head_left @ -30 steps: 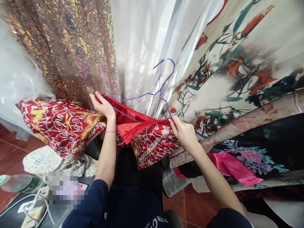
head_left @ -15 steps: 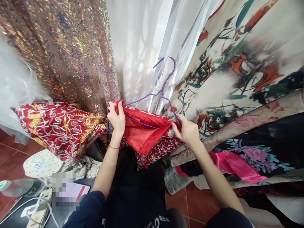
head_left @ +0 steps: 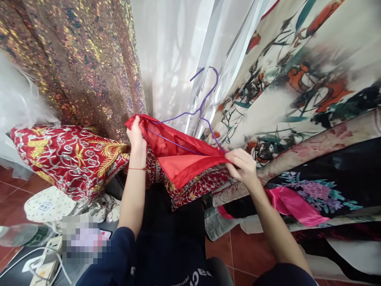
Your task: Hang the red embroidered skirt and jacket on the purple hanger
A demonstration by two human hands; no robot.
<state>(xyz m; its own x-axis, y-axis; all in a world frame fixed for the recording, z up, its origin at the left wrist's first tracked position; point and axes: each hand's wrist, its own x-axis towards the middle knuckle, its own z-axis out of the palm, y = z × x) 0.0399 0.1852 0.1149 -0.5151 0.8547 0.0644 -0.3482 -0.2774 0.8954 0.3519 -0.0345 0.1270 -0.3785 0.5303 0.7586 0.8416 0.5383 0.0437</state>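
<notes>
A red embroidered garment with a plain red lining lies across my lap, its opening pulled wide between my hands. Inside that opening sits the lower bar of a purple wire hanger, whose hook rises free above the cloth. My left hand is closed on the garment's left edge, with the thumb up. At the right edge, near the hanger's right shoulder, the fingers of my right hand pinch the cloth. One sleeve with gold and silver embroidery spreads out to the left.
Sequinned fabric hangs at the left, and sheer white cloth behind the hanger. Flower-printed garments fill the right side. Lower left, a dark surface holds a plastic bottle, a power strip and a dotted white pouch.
My left hand has shifted left and slightly up with the garment's edge. My right hand has moved a little right and down, so the opening is stretched wider and more lining shows.
</notes>
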